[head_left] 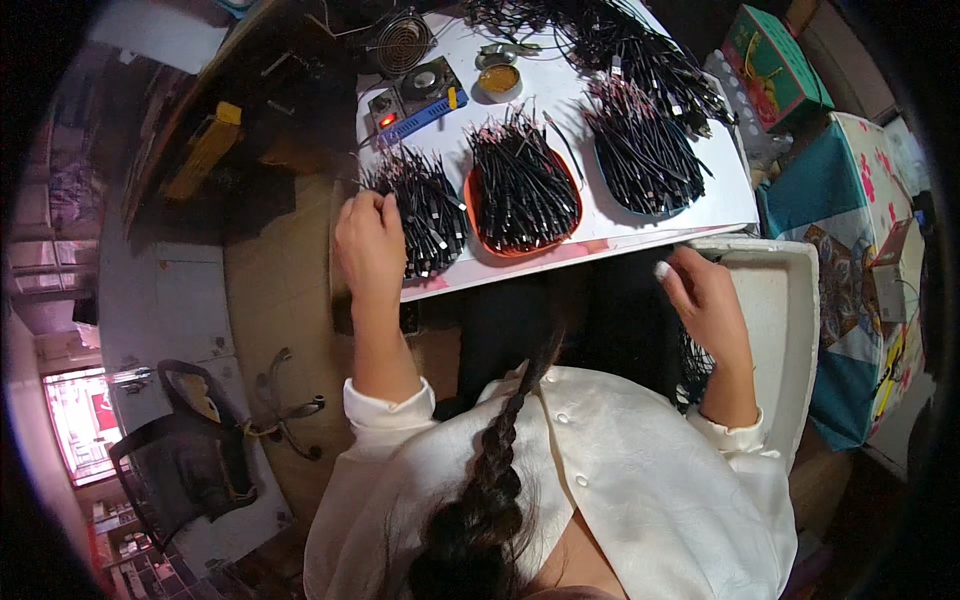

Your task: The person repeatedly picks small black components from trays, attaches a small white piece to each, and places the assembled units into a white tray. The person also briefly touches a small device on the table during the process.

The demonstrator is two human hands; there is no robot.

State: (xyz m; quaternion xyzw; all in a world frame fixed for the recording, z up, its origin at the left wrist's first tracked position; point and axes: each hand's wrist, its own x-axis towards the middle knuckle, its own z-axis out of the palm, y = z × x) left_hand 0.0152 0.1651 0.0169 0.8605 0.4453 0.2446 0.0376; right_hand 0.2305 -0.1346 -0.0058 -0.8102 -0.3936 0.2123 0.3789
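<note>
White sheeting is covering the bench (690,215) where a person in a cream blouse is sitting, seen from above, with an empty office chair (185,455) standing on the floor at far left. Going left to right, the left hand (368,243) is resting on the leftmost pile of short black cable pieces (428,212), fingers curled down onto the wires; whether it is pinching one cannot be told. Next, an orange tray (524,190) is holding a second heap, and a blue tray (640,155) a third. Behind them are sitting a small fan (402,44) and a blue-edged device with a red light (420,100). The right hand (705,300) is hovering by a white foam box (785,300), fingers loosely bent and apparently empty. These cable pieces look light, thin and springy, likely to tangle; lifting one by its middle looks easiest.
</note>
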